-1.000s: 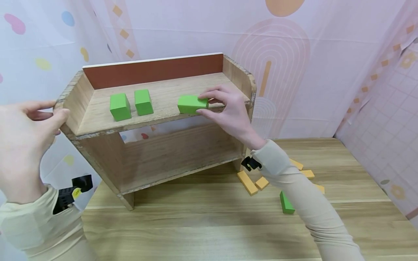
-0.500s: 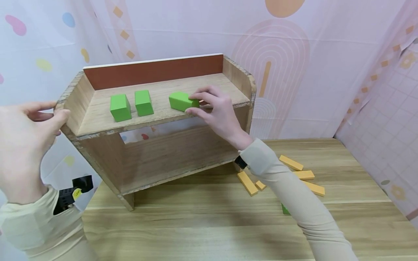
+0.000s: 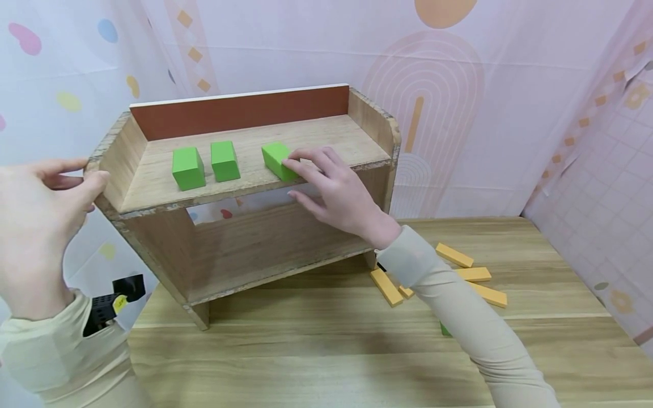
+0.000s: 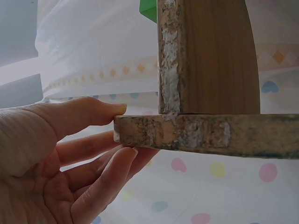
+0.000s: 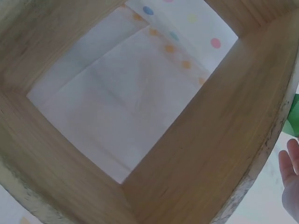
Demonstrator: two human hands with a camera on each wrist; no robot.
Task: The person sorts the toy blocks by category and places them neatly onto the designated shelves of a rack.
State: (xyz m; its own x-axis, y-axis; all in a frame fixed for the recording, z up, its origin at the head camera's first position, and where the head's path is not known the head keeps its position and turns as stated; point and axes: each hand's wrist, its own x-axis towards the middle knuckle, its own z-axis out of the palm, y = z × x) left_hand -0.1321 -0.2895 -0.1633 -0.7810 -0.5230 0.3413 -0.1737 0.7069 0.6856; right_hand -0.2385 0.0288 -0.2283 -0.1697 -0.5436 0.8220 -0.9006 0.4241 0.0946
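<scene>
A small wooden shelf (image 3: 285, 238) stands on the table, and my left hand (image 3: 38, 226) grips the front edge of its left side panel. In the left wrist view the thumb and fingers lie on either side of that panel's edge (image 4: 140, 132). On the top board, my right hand (image 3: 344, 192) touches a green block (image 3: 275, 158) with its fingertips, the thumb apart from it below the board's front edge. This block lies slanted. To its left are two more green blocks, the nearer one (image 3: 224, 160) and the leftmost one (image 3: 188, 168).
Several orange blocks (image 3: 454, 255) lie on the wooden table (image 3: 326, 351) right of the shelf. Another green block (image 3: 445, 330) is mostly hidden by my right sleeve. A red-brown back panel (image 3: 245, 113) closes the top board's rear. Patterned cloth hangs behind.
The right hand has moved the green block leftward along the top board and turned it, end toward the front. Its thumb has come off the block. My left hand has stayed put.
</scene>
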